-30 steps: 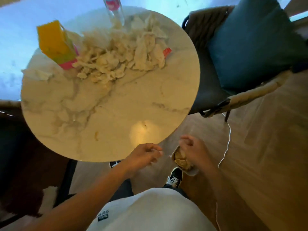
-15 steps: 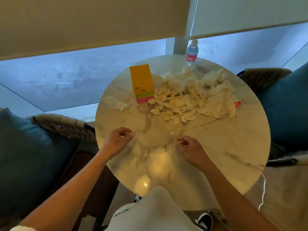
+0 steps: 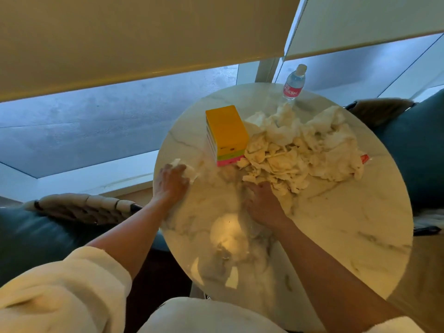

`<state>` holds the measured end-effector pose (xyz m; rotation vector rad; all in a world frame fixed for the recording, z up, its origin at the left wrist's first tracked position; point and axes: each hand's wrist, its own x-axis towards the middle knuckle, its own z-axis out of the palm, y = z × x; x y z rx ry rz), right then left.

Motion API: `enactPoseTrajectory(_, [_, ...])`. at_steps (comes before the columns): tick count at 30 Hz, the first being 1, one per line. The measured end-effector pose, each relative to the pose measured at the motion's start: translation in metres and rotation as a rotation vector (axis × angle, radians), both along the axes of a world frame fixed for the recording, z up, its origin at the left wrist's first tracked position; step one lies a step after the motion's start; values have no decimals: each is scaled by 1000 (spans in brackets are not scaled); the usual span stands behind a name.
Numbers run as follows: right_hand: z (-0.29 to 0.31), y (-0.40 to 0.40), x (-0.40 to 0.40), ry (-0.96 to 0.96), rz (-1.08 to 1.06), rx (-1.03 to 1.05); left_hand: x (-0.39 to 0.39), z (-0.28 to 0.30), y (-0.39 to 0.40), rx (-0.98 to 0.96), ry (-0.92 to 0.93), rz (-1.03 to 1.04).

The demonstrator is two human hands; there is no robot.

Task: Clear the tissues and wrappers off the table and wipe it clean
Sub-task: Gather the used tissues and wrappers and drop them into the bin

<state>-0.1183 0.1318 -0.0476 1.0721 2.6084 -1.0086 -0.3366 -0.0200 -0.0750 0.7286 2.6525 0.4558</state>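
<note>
I'm still gathering: left hand point(image 3: 171, 182) lies flat on a stray tissue point(image 3: 189, 173), right hand point(image 3: 260, 203) spread against the tissue pile point(image 3: 300, 150); next, scoop both off the bench point(image 3: 336, 236).

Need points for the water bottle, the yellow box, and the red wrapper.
water bottle point(image 3: 292, 88), head view, on its pink label.
yellow box point(image 3: 227, 126), head view, on its yellow top face.
red wrapper point(image 3: 365, 159), head view, on the corner showing beside the tissues.

Round marble table point(image 3: 336, 236) seen from above. Big tissue pile point(image 3: 302, 150) across far half, yellow box point(image 3: 227, 133) upright just left of it, water bottle point(image 3: 294, 85) at far edge. Left hand point(image 3: 171, 181) on lone tissue point(image 3: 189, 173) near left rim. Right hand point(image 3: 263, 205) at pile's near edge, fingertips hidden.
</note>
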Motion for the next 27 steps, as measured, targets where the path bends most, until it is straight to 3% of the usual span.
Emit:
enactPoseTrajectory(6, [-11, 13, -23, -124, -12, 78, -2, -4, 3, 98, 67, -39])
enactPoseTrajectory(14, [-27, 10, -20, -128, 11, 155, 33, 17, -7, 352, -159, 130])
enactPoseTrajectory(18, [-28, 9, -23, 12, -86, 182, 59, 23, -15, 382, -262, 167])
enactPoseTrajectory(23, [-37, 25, -40, -137, 33, 306, 81, 28, -25, 338, -329, 146])
enactPoseTrajectory(27, [-46, 18, -29, -53, 4, 343, 100, 28, -39, 320, -397, 167])
